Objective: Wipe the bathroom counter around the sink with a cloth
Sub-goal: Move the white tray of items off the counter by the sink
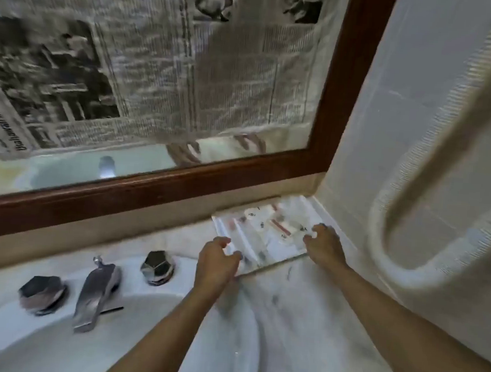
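A white tray (263,240) with small toiletry items lies on the marble counter (302,302) in the back right corner. My left hand (218,260) grips the tray's near left edge. My right hand (325,245) holds its right edge. The white sink (49,343) is at the lower left, with a chrome spout (95,291) and two chrome knobs (43,293) (158,267). No cloth shows in either hand. The picture is blurred by motion.
A wood-framed mirror (149,196) covered with newspaper runs along the back wall. A pale towel (431,200) hangs on the tiled right wall, over the counter's right edge. Dark smudges mark the counter near the tray.
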Available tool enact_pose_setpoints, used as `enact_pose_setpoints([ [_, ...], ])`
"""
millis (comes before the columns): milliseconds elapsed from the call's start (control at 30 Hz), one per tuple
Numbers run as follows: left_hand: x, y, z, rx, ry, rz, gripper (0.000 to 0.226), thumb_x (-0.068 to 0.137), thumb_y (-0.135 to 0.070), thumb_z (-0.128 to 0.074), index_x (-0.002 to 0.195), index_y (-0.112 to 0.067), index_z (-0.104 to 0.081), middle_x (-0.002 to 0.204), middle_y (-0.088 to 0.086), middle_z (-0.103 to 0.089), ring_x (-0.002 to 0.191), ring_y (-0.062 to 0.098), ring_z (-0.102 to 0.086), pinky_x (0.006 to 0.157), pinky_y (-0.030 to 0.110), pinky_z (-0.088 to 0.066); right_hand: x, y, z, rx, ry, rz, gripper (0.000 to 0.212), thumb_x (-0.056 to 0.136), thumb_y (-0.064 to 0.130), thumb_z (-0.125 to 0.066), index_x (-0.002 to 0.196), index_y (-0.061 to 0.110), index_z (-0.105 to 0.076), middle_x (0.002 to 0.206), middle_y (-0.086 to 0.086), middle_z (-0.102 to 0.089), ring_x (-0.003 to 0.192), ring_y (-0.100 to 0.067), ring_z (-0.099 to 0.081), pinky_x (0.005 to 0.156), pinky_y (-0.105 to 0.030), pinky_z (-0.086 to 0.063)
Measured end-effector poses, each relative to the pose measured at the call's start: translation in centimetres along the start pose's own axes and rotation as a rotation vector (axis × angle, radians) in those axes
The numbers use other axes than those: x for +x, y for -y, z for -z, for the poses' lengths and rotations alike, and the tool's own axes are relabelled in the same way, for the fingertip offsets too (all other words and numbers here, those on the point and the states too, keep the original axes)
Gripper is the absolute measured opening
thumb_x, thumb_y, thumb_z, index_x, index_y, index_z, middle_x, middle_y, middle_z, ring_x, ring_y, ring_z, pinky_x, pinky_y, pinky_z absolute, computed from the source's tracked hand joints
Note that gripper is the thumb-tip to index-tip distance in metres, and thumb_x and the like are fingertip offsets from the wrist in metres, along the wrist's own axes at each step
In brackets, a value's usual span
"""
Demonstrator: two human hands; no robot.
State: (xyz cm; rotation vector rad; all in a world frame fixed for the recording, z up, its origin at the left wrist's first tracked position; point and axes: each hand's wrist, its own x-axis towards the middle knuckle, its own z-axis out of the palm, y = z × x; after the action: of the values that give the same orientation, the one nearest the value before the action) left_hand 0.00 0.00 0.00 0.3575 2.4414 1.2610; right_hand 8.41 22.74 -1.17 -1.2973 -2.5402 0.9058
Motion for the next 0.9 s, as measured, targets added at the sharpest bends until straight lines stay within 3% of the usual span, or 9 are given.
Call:
enact_pose_setpoints([
  [100, 2.5, 0.0, -1.7, -0.051, 0.005, 0.081, 0.066, 0.083, -0.029, -0.069, 0.142, -0.015, -0.043, 0.143, 0.010, -0.047, 0.121, 0.029, -0.053, 0.100, 0.043, -0.047, 3.8, -0.3, -0.1, -0.075, -0.048, -0.003, 0.047, 0.095, 0.028, -0.049, 0.137, 0.006, -0.045, 0.144, -0.015, -0.040, 0.127, -0.034, -0.043, 0.102, -0.039, -0.037],
  [267, 5.0, 0.5, -2.8, -0.096, 0.060, 0.212, 0.079, 0.078, -0.030, -0.071, 0.145, -0.011, -0.034, 0.141, 0.012, -0.047, 0.120, 0.031, -0.053, 0.097, 0.045, -0.049, 7.2, -1.3, -1.0, -0.102, 0.026, -0.050, 0.049, 0.096, 0.027, -0.042, 0.140, 0.006, -0.038, 0.143, -0.019, -0.040, 0.129, -0.037, -0.041, 0.103, -0.043, -0.036],
  [333, 5.3, 0.9, -3.0, -0.094, 0.008, 0.212, 0.074, 0.079, -0.025, -0.070, 0.143, -0.010, -0.035, 0.133, 0.008, -0.053, 0.115, 0.029, -0.056, 0.091, 0.036, -0.049, 8.0, -1.8, -1.3, -0.087, 0.006, -0.069, 0.045, 0.095, 0.024, -0.043, 0.136, 0.005, -0.044, 0.139, -0.021, -0.044, 0.126, -0.038, -0.042, 0.100, -0.043, -0.038],
  [400, 5.3, 0.8, -3.2, -0.072, -0.004, 0.229, 0.054, 0.081, -0.013, -0.065, 0.130, -0.009, -0.043, 0.113, 0.004, -0.059, 0.101, 0.026, -0.059, 0.076, 0.029, -0.045, 8.3, -2.2, -1.6, -0.071, -0.032, -0.081, 0.040, 0.094, 0.017, -0.044, 0.131, 0.002, -0.048, 0.136, -0.024, -0.044, 0.125, -0.039, -0.042, 0.099, -0.041, -0.038],
  [500, 5.6, 0.8, -2.9, 0.028, -0.006, 0.246, 0.029, 0.080, -0.003, -0.054, 0.110, -0.001, -0.051, 0.101, 0.012, -0.060, 0.084, 0.024, -0.057, 0.059, 0.029, -0.044, 8.5, -2.4, -1.4, -0.052, -0.038, -0.118, 0.038, 0.095, 0.009, -0.043, 0.131, -0.002, -0.048, 0.137, -0.026, -0.042, 0.127, -0.039, -0.040, 0.101, -0.037, -0.035],
  [600, 5.7, 1.0, -2.6, 0.077, -0.040, 0.234, 0.024, 0.079, 0.003, -0.048, 0.102, 0.002, -0.057, 0.098, 0.016, -0.063, 0.079, 0.025, -0.055, 0.063, 0.033, -0.047, 8.4, -2.4, -1.0, -0.035, -0.031, -0.144, 0.038, 0.095, 0.005, -0.041, 0.130, -0.005, -0.049, 0.136, -0.027, -0.043, 0.127, -0.039, -0.039, 0.103, -0.035, -0.031],
  [733, 4.6, 0.8, -2.0, -0.014, -0.063, 0.217, 0.033, 0.081, 0.007, -0.046, 0.104, -0.010, -0.060, 0.079, 0.000, -0.059, 0.068, 0.013, -0.052, 0.067, 0.030, -0.049, 7.5, -2.3, -0.6, 0.036, -0.053, -0.201, 0.039, 0.093, 0.005, -0.040, 0.128, -0.004, -0.052, 0.134, -0.025, -0.049, 0.124, -0.038, -0.043, 0.097, -0.035, -0.037],
  [800, 3.9, 1.0, -1.4, -0.082, -0.091, 0.221, 0.040, 0.081, 0.008, -0.046, 0.114, -0.009, -0.062, 0.084, 0.001, -0.062, 0.075, 0.018, -0.057, 0.068, 0.028, -0.049, 6.5, -2.1, -0.5, 0.072, -0.055, -0.217, 0.041, 0.090, 0.003, -0.039, 0.128, -0.005, -0.053, 0.133, -0.026, -0.048, 0.120, -0.039, -0.046, 0.093, -0.037, -0.040],
  [900, 1.9, 1.4, 0.3, -0.157, -0.142, 0.242, 0.049, 0.080, 0.009, -0.046, 0.123, -0.012, -0.061, 0.094, 0.004, -0.064, 0.091, 0.028, -0.060, 0.082, 0.033, -0.051, 3.8, -1.2, -0.4, 0.126, -0.049, -0.228, 0.043, 0.087, 0.003, -0.038, 0.126, -0.004, -0.054, 0.130, -0.025, -0.049, 0.116, -0.041, -0.048, 0.087, -0.038, -0.042],
])
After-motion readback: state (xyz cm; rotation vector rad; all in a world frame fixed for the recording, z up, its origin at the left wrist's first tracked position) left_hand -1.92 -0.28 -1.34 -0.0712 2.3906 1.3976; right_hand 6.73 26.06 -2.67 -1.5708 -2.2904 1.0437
